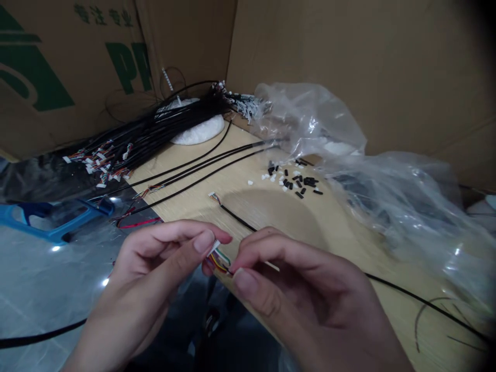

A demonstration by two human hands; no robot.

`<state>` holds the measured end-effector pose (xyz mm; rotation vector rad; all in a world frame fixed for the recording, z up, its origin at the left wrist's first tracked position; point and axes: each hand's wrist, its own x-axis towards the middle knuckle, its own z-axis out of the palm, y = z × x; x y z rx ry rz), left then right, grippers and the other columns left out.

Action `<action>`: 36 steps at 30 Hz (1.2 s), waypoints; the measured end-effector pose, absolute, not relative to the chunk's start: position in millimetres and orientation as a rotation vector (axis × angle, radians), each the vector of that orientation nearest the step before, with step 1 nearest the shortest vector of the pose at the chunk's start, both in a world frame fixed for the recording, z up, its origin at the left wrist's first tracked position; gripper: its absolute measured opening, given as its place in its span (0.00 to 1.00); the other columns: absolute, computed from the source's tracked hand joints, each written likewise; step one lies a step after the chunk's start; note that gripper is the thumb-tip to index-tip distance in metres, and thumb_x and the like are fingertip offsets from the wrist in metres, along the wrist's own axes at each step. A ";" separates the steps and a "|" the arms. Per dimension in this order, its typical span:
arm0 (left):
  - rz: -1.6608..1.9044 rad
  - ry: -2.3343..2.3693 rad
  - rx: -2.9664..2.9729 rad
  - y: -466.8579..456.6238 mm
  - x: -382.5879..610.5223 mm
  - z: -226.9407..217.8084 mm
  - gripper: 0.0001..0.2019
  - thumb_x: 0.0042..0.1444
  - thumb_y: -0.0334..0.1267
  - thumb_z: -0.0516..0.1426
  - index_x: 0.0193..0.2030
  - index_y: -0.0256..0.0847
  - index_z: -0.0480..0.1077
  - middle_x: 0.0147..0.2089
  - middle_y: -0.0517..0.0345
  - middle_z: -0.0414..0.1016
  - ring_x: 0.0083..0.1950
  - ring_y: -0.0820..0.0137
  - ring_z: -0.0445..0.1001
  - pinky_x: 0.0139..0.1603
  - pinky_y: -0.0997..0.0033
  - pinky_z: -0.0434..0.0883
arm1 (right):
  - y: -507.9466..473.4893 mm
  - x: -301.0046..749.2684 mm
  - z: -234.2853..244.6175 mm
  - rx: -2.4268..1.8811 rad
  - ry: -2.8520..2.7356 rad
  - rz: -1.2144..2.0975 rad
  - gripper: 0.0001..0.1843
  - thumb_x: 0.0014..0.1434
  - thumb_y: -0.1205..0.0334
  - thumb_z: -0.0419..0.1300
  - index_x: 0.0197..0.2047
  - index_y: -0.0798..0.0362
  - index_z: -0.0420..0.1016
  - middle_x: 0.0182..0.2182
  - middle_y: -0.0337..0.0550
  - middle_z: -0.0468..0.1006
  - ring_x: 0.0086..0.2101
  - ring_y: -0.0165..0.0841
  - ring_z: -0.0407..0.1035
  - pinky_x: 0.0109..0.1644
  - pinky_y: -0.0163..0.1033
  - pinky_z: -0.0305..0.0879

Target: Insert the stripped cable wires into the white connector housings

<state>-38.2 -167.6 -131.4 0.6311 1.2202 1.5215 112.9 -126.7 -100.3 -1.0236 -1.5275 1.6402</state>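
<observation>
My left hand (155, 274) pinches a small white connector (214, 247) between thumb and forefinger, with short red, yellow and green wires (219, 260) running from it. My right hand (294, 289) closes on the wires' black-sheathed end near the left fingertips. A thin white strip (272, 266) shows between its fingers, but what it is I cannot tell. A black cable (237, 217) with a small connector (213, 196) lies on the wooden table (271, 217) and passes behind my right hand.
A bundle of black cables (155, 134) with white connectors lies at the back left, beside a white coil. Several small black and white pieces (290, 181) are scattered on the table. Crumpled clear plastic (387, 206) fills the right, cardboard boxes stand behind, and a blue tool (54, 222) lies left.
</observation>
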 end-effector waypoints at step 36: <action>1.315 1.111 0.777 -177.8 -41.1 -123.8 0.03 0.55 0.46 0.67 0.34 0.55 0.84 0.28 0.69 0.82 0.27 0.84 0.75 0.29 0.96 0.70 | -159.0 124.3 -91.4 -1.085 -1.879 0.532 0.07 0.63 0.64 0.63 0.38 0.41 0.81 0.37 0.30 0.86 0.37 0.35 0.83 0.44 0.25 0.79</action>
